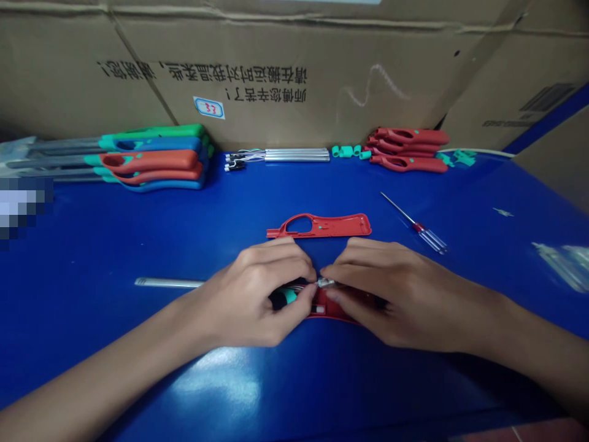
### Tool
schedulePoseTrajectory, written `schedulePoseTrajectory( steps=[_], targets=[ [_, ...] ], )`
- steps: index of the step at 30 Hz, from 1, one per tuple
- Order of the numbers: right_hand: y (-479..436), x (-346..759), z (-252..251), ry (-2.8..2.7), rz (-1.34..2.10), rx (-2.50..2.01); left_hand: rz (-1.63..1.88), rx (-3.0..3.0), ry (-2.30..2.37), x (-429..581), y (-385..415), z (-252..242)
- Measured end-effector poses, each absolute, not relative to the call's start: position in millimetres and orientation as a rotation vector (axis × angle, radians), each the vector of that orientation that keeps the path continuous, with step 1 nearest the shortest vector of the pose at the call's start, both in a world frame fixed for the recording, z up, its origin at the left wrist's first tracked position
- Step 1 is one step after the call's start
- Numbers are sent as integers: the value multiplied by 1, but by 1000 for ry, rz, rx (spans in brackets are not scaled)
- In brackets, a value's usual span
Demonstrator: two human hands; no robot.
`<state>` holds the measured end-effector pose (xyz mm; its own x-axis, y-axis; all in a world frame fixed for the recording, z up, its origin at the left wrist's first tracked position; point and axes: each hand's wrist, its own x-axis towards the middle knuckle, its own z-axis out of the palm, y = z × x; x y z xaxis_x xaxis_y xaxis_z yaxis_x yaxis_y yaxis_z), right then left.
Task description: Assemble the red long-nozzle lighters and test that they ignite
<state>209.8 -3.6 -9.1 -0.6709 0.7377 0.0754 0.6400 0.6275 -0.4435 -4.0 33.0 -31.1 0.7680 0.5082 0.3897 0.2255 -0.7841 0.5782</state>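
Above the red lighter handle half on the table, my right hand pinches a small silvery, clear-looking piece between thumb and fingertips. My left hand is closed in a pinch, its fingertips meeting the near end of that piece; what they grip is hidden. Under the left palm, thin wires, a teal part and a black-and-white part lie in the handle half. A silver tube extends left from beneath my left hand. Just beyond my hands lies the other red handle half.
A screwdriver lies to the right. Along the cardboard wall are stacked coloured lighters, silver tubes with wires, teal rings and red handle shells. Clear bagged parts lie at far right.
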Motion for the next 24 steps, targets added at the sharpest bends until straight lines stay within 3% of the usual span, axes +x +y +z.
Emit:
schedulePoseTrajectory(
  steps=[24],
  targets=[
    [-6, 206, -9, -2641, 580, -1049, 725, 2483, 440, -4, 33, -31]
  ],
)
